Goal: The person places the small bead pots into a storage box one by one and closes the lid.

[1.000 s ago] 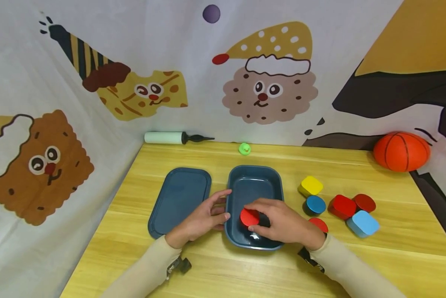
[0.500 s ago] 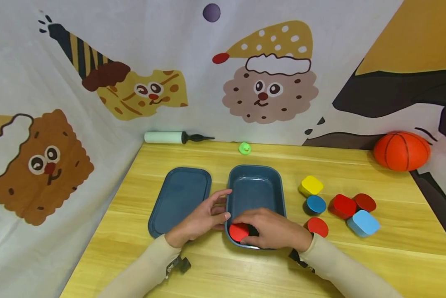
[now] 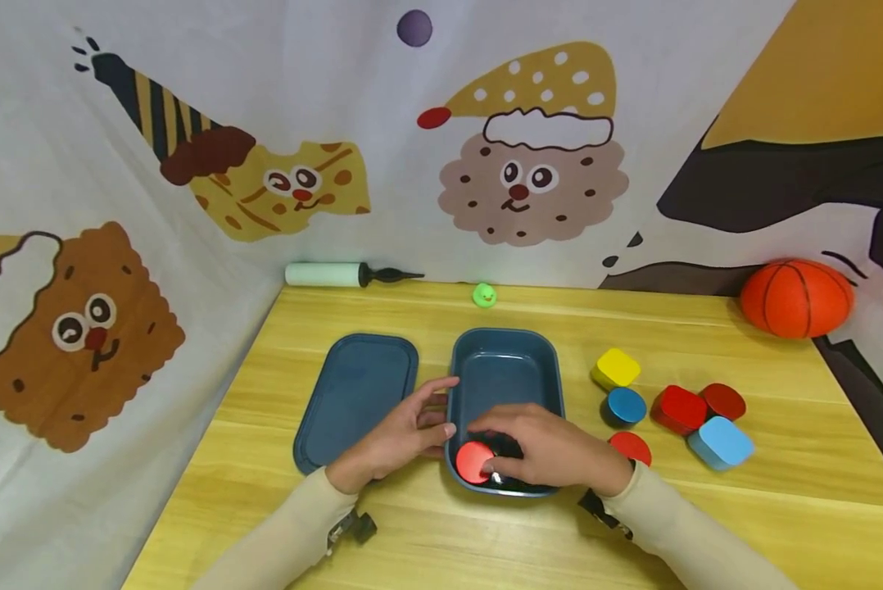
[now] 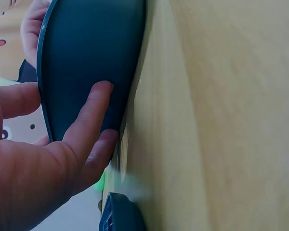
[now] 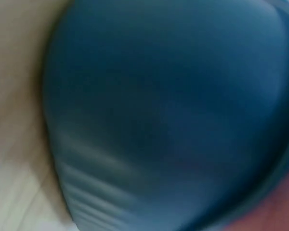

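A dark blue rectangular box (image 3: 504, 385) stands without a cover in front of me. In its near left corner lies a round red block (image 3: 474, 462). My right hand (image 3: 552, 451) is inside the box just right of that block, fingers loosely bent and its thumb tip close to the block's edge. My left hand (image 3: 400, 434) steadies the box from the left. In the left wrist view its fingers (image 4: 89, 115) lie against the outer wall (image 4: 86, 53), with the thumb at the rim. The right wrist view is filled mostly by the blurred box wall (image 5: 159, 106).
A matching flat lid (image 3: 360, 389) lies left of the box. To the right are yellow (image 3: 615, 369), blue (image 3: 625, 406), light blue (image 3: 722, 442) and several red blocks (image 3: 681, 410). A pump (image 3: 327, 274), green duck (image 3: 484, 296) and orange ball (image 3: 797, 299) line the back.
My right hand carried the red block toward the box's near left corner, then let go and drew slightly right. The left hand has stayed at the box.
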A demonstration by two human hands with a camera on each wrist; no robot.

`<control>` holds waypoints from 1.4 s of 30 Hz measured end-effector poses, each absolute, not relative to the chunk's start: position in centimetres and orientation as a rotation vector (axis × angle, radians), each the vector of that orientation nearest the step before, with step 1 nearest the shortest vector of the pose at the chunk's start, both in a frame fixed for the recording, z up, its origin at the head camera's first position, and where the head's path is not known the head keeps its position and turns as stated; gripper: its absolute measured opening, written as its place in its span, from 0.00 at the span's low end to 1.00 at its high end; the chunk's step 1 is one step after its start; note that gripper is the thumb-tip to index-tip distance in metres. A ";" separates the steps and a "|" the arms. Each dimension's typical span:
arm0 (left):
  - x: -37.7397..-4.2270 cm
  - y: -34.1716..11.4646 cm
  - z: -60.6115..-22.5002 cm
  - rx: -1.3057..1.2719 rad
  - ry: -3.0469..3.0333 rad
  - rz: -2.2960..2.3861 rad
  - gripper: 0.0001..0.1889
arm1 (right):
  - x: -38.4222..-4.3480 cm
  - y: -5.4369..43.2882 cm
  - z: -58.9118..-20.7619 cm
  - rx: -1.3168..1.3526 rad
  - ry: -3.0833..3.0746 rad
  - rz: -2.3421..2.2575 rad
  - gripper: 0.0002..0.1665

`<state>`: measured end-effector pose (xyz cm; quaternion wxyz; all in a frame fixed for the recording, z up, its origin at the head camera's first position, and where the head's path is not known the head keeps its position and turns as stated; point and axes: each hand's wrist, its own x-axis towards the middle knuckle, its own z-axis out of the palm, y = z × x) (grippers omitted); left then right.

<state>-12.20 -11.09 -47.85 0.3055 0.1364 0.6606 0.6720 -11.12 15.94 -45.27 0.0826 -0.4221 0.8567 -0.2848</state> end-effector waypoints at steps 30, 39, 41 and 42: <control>-12.2 -11.2 -48.1 0.338 1.779 1.762 0.39 | -11.4 33.2 -42.3 -0.485 3.242 -1.063 0.25; -12.3 -11.2 -48.2 0.353 1.778 1.756 0.39 | -11.3 39.1 -43.0 -0.142 3.244 -0.908 0.27; -12.3 -11.2 -48.3 0.350 1.780 1.756 0.38 | -11.2 40.1 -43.4 -0.061 3.206 -0.866 0.29; -12.3 -11.2 -48.3 0.347 1.781 1.758 0.38 | -11.1 40.5 -43.7 -0.032 3.182 -0.857 0.29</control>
